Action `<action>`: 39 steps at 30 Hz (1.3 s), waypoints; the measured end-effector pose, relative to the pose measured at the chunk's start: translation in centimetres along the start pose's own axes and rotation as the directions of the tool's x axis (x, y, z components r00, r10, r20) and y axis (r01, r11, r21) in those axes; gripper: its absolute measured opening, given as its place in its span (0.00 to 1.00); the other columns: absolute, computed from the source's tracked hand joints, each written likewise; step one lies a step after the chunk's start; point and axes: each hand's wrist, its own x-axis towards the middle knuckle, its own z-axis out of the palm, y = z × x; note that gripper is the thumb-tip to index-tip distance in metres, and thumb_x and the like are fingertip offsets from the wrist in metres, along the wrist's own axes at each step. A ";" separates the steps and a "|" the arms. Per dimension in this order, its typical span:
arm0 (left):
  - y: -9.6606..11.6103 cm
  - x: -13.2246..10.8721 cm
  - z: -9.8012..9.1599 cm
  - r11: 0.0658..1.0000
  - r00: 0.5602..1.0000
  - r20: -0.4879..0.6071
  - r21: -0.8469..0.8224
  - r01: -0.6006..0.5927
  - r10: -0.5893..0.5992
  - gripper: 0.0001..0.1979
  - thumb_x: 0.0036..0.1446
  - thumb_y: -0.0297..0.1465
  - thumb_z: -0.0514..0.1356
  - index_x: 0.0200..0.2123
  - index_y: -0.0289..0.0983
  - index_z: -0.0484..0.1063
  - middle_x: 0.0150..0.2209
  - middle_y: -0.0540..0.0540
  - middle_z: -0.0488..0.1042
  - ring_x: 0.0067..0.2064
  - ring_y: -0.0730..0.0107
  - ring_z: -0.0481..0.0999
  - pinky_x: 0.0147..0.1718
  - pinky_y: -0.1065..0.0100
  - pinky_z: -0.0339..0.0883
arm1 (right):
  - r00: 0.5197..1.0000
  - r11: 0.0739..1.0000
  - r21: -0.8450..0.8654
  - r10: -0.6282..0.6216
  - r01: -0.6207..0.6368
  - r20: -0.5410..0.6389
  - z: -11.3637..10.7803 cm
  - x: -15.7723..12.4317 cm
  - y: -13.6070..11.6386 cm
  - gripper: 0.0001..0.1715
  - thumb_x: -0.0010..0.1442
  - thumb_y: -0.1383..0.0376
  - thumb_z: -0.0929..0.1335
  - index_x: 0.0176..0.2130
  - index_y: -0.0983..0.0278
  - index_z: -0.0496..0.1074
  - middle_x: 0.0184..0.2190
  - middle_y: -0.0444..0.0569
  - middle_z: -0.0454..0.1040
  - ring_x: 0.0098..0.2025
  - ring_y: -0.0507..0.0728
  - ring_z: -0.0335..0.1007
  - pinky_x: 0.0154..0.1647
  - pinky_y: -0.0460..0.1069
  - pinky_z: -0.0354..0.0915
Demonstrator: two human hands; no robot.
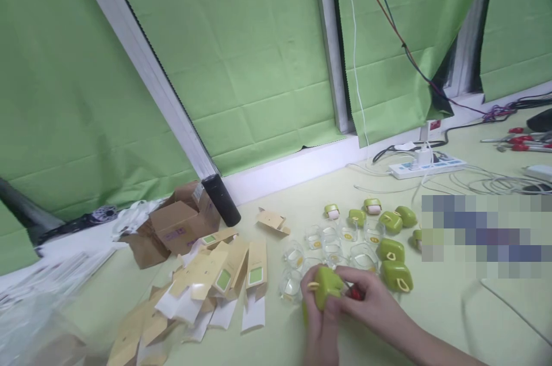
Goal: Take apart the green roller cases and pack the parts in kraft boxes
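My left hand (319,311) is wrapped round a green rounded case (328,286) with a small yellow loop on its side. From the right, my right hand (366,297) holds a small red-ended item (356,292) against the case; the rest of that item is hidden by fingers. Behind my hands stand several clear cups (332,248) with yellow marks. Several more green cases (395,275) with yellow loops lie to the right of and behind the cups.
At the left are opened cardboard packages (233,265), a brown box (183,222) and a black cylinder (221,200). A power strip (426,166) with cables and red-handled tools (526,144) are at the back right. Green curtains (259,55) hang behind.
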 end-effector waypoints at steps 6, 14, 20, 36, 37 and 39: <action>0.1 -0.7 0.9 0.993 0.992 0.127 0.115 -0.028 0.013 0.32 0.48 0.56 0.57 0.47 0.38 0.59 0.37 0.44 0.73 0.40 0.60 0.75 0.42 0.61 0.66 | 1.000 1.000 0.005 0.012 -0.011 -0.023 0.1 -0.4 1.1 0.03 0.44 0.67 0.64 0.21 0.64 0.64 0.19 0.38 0.56 0.22 0.48 0.49 0.20 0.43 0.48; 3.7 0.5 -4.1 0.700 0.954 0.031 0.672 -0.241 0.298 0.20 0.51 0.41 0.59 0.45 0.38 0.65 0.45 0.41 0.69 0.49 0.57 0.69 0.47 0.58 0.63 | 0.991 0.674 -0.738 -0.124 0.043 -0.055 -7.0 1.6 1.4 0.06 0.54 0.65 0.64 0.29 0.61 0.71 0.27 0.44 0.71 0.25 0.53 0.67 0.22 0.45 0.56; 1.5 -0.2 -8.5 0.325 0.881 0.247 0.862 -0.390 0.403 0.16 0.51 0.34 0.55 0.44 0.38 0.66 0.40 0.41 0.71 0.42 0.56 0.70 0.42 0.54 0.65 | 0.993 0.448 -0.892 -0.117 0.054 0.002 -9.1 1.3 2.7 0.08 0.56 0.62 0.66 0.35 0.60 0.75 0.31 0.47 0.75 0.23 0.55 0.70 0.19 0.45 0.50; -1.0 0.4 -6.6 0.092 0.902 0.249 0.950 -0.298 0.351 0.27 0.56 0.42 0.54 0.56 0.35 0.56 0.53 0.35 0.64 0.55 0.48 0.62 0.52 0.46 0.56 | 0.979 0.429 -0.880 -0.105 0.205 0.177 -11.1 1.3 0.9 0.11 0.61 0.67 0.62 0.38 0.59 0.74 0.30 0.46 0.76 0.26 0.54 0.71 0.21 0.45 0.49; -1.0 0.7 -6.6 0.073 0.903 0.264 0.949 -0.305 0.339 0.28 0.56 0.42 0.54 0.56 0.35 0.57 0.53 0.34 0.65 0.55 0.47 0.62 0.51 0.46 0.56 | 0.981 0.429 -0.882 -0.088 0.195 0.174 -11.6 0.9 1.1 0.10 0.61 0.64 0.64 0.40 0.58 0.74 0.29 0.45 0.76 0.25 0.55 0.71 0.21 0.45 0.50; -0.8 1.4 -6.5 0.057 0.907 0.299 0.942 -0.330 0.298 0.32 0.52 0.44 0.58 0.56 0.33 0.59 0.53 0.31 0.66 0.55 0.45 0.64 0.51 0.45 0.56 | 0.983 0.421 -0.889 -0.055 0.181 0.173 -12.5 -0.4 2.1 0.14 0.55 0.59 0.69 0.43 0.57 0.73 0.28 0.44 0.76 0.25 0.56 0.71 0.23 0.46 0.53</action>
